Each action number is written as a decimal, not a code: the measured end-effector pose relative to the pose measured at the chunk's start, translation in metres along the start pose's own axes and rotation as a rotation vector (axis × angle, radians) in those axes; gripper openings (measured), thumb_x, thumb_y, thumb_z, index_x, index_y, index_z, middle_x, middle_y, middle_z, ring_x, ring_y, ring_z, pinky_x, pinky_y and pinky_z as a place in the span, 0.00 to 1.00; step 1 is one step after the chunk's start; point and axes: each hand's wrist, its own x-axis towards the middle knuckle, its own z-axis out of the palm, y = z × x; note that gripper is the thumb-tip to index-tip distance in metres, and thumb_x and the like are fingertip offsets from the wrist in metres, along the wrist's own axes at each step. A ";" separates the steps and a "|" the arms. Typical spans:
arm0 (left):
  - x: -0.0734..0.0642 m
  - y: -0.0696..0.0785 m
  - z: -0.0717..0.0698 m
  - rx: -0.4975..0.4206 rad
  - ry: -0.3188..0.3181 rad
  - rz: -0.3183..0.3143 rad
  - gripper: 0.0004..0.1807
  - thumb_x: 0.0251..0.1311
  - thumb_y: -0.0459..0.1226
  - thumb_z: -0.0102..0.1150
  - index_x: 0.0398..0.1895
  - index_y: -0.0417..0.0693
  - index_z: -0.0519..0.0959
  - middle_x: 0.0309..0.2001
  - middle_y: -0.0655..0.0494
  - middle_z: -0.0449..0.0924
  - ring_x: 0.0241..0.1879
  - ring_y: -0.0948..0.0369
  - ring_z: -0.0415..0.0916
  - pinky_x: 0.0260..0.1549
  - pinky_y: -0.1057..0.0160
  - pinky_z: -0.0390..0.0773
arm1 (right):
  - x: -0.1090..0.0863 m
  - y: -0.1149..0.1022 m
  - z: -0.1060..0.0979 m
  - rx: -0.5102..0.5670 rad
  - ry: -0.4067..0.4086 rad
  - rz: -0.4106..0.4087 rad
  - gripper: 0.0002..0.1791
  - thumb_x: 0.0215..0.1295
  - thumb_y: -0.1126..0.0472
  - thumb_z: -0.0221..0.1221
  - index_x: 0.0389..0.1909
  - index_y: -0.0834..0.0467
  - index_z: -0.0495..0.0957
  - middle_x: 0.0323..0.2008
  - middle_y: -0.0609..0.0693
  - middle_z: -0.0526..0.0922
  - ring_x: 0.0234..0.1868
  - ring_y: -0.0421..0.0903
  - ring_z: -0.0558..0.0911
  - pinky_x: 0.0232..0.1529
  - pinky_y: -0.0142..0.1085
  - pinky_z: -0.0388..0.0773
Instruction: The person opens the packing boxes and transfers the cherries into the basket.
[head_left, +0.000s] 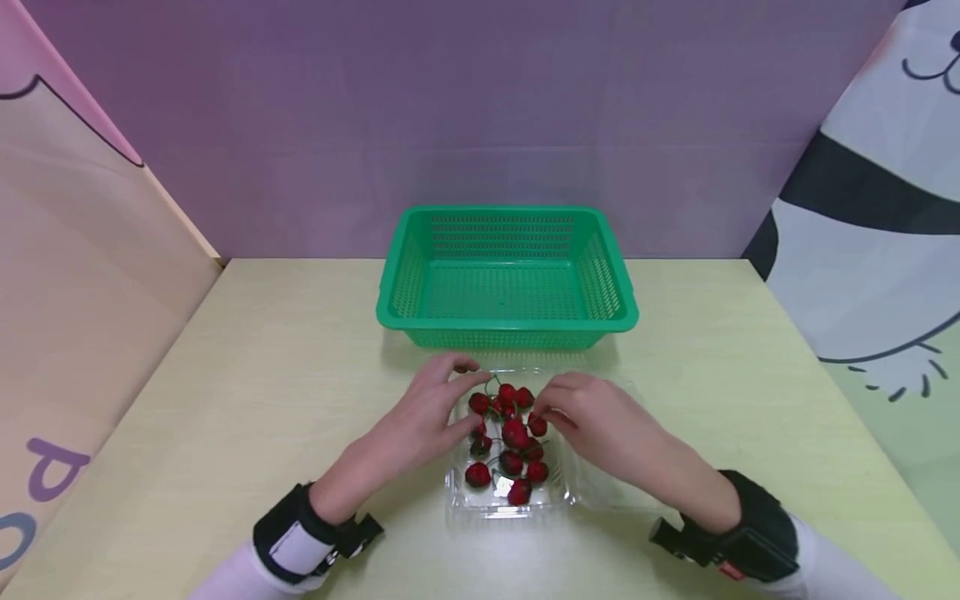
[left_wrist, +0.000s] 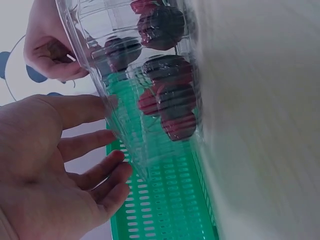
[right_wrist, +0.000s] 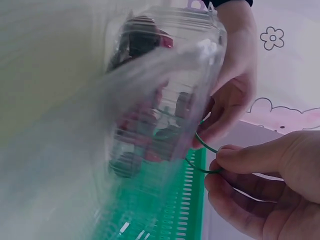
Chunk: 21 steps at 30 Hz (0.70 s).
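Observation:
Dark red cherries with green stems lie in a clear plastic clamshell box, whose transparent lid lies folded out to the right. My right hand is over the box's right side. In the right wrist view its thumb and forefinger pinch green cherry stems above the rim. My left hand is at the box's left side, fingers spread and loosely bent. The left wrist view shows its fingertips at the clear wall, with nothing gripped.
A green perforated plastic basket stands just behind the box, with no fruit visible inside. The pale wooden table meets a purple cloth backdrop. Printed cloth panels stand along both sides.

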 end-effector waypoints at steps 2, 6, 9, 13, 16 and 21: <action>0.002 0.001 0.001 -0.001 -0.005 0.014 0.28 0.53 0.34 0.72 0.59 0.42 0.78 0.56 0.51 0.70 0.59 0.54 0.66 0.59 0.60 0.64 | 0.000 0.001 -0.002 0.008 0.012 0.000 0.09 0.55 0.72 0.69 0.33 0.56 0.84 0.31 0.42 0.81 0.35 0.41 0.82 0.39 0.30 0.78; 0.005 0.004 0.002 -0.011 -0.027 0.023 0.25 0.53 0.35 0.73 0.55 0.41 0.80 0.53 0.52 0.71 0.56 0.55 0.67 0.57 0.62 0.66 | -0.001 0.003 -0.007 0.009 0.039 -0.009 0.10 0.54 0.73 0.69 0.33 0.56 0.83 0.32 0.42 0.81 0.36 0.41 0.82 0.40 0.31 0.78; 0.007 0.007 0.002 -0.030 -0.060 0.013 0.21 0.54 0.35 0.72 0.52 0.41 0.81 0.50 0.55 0.72 0.53 0.58 0.70 0.52 0.65 0.70 | -0.001 0.004 -0.010 -0.003 0.063 -0.018 0.09 0.55 0.72 0.69 0.33 0.56 0.83 0.32 0.42 0.82 0.35 0.41 0.82 0.40 0.32 0.78; 0.009 0.009 0.003 -0.043 -0.107 0.031 0.17 0.55 0.33 0.72 0.48 0.40 0.82 0.46 0.56 0.73 0.47 0.61 0.72 0.46 0.68 0.73 | -0.002 0.005 -0.012 -0.014 0.094 -0.015 0.09 0.55 0.71 0.69 0.33 0.56 0.83 0.31 0.42 0.81 0.35 0.40 0.82 0.39 0.32 0.78; 0.010 0.009 0.005 -0.041 -0.137 0.049 0.16 0.55 0.33 0.71 0.48 0.40 0.83 0.44 0.56 0.74 0.44 0.61 0.73 0.44 0.69 0.74 | -0.002 0.006 -0.015 -0.004 0.114 -0.001 0.09 0.54 0.72 0.70 0.32 0.56 0.83 0.31 0.42 0.81 0.34 0.40 0.82 0.38 0.31 0.78; 0.012 0.009 0.006 -0.026 -0.169 0.056 0.14 0.56 0.33 0.70 0.46 0.41 0.83 0.42 0.54 0.75 0.41 0.62 0.73 0.41 0.71 0.74 | -0.002 0.009 -0.019 0.030 0.147 0.037 0.10 0.53 0.73 0.70 0.33 0.57 0.83 0.31 0.42 0.82 0.33 0.40 0.82 0.38 0.31 0.78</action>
